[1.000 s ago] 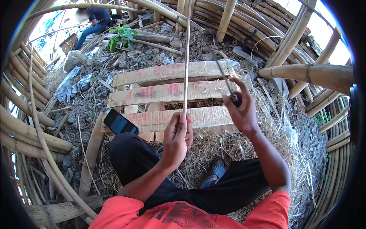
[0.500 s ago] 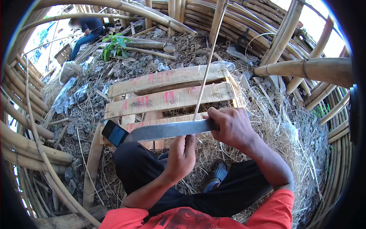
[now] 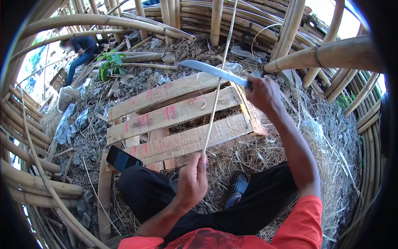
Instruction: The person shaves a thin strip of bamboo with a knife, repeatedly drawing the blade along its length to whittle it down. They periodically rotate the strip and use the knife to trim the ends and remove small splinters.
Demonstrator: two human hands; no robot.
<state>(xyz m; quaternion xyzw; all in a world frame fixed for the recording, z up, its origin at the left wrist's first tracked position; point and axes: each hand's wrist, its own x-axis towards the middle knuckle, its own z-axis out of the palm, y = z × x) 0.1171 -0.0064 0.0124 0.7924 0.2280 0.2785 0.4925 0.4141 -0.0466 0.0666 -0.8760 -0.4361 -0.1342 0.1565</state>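
Observation:
A large knife [image 3: 215, 71] is held in my right hand [image 3: 264, 94], fingers wrapped round its handle, above the far right of a wooden pallet [image 3: 178, 135]. The blade points left and crosses a long thin bamboo strip [image 3: 216, 97]. My left hand [image 3: 193, 179] pinches the lower end of that strip, close to the pallet's near edge. From there the strip rises away past the top of the view. A phone [image 3: 122, 159] lies at the pallet's near left corner, beside my knee.
Bamboo poles [image 3: 327, 54] surround the place on both sides and at the back. A person [image 3: 82, 50] sits at the far left. A green plant [image 3: 112, 65] grows amid rubble, and dry straw [image 3: 265, 153] covers ground at the right.
My right hand and the knife have moved up and away along the strip, from near my left hand to the pallet's far side. My left hand still grips the strip's lower end.

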